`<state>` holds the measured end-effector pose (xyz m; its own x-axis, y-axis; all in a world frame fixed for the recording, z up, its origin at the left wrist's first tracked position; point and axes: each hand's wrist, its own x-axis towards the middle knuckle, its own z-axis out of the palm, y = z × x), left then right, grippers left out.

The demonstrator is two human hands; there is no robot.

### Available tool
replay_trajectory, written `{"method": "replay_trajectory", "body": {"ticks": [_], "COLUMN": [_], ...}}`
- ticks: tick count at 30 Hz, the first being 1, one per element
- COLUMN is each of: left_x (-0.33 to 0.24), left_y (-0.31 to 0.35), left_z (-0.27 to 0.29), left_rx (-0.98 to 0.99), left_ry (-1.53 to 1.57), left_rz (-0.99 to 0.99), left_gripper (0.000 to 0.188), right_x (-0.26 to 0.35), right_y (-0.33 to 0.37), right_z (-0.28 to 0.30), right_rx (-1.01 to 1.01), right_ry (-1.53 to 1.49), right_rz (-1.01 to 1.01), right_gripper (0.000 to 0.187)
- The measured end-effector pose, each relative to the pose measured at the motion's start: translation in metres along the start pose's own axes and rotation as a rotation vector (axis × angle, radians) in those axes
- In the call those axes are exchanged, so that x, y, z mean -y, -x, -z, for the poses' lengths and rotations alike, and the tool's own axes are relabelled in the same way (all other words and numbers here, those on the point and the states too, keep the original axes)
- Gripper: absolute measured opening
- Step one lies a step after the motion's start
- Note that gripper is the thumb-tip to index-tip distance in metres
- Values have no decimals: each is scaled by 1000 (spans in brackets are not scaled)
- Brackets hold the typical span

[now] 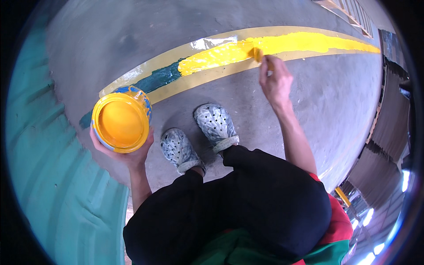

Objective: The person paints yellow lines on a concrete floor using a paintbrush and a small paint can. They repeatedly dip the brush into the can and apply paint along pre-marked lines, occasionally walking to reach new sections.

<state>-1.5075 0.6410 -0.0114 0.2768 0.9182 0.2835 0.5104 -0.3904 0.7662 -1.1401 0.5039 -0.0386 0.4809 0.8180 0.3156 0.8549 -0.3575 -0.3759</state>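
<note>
My left hand (134,152) is wrapped round an open can of yellow paint (121,123), tilted so the paint surface shows. Blue and yellow smears run down the can's side. In my right hand (277,81) is a paintbrush (257,54), its bristles coated yellow and touching the floor stripe; most of its handle is hidden by my fingers. The wet yellow stripe (296,43) runs from the middle of the floor to the far right, between bands of tan masking tape (212,76). At its left end lies a dark green stretch (159,78) of the stripe.
A green corrugated metal wall (44,168) stands close on my left. My feet, in grey patterned clogs (215,123), rest on the grey concrete floor (132,35) just short of the stripe. A wooden pallet-like frame (346,13) is at the far right, with stacked dark sheets (388,106) nearer.
</note>
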Motion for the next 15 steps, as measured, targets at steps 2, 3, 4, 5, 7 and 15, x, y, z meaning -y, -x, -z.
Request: {"method": "replay_trajectory", "body": {"ticks": [2,3,4,5,7,15], "left_x": [-1,-2,-4,-7,-9,-11], "left_y": [1,1,3,5,9,31], "left_z": [5,9,14,20,26,46], "left_rx": [-24,-36,-32,-38,-67,-178], "left_ry": [-19,-32,-60,-88,-114,-226], "left_rz": [0,24,49,66,58,139], "left_gripper": [129,128,128,128,128,126], "right_x": [25,42,63,85,126,164], "right_y": [3,5,11,17,20,9], "right_z": [-22,-34,-46,-58,-78,-112], "right_rx": [77,120,157,199,235,284], "right_ry": [-17,-55,-99,-126,-228,-781], "right_rz": [122,166,210,255,328,120], "right_gripper": [13,15,16,16,17,16]}}
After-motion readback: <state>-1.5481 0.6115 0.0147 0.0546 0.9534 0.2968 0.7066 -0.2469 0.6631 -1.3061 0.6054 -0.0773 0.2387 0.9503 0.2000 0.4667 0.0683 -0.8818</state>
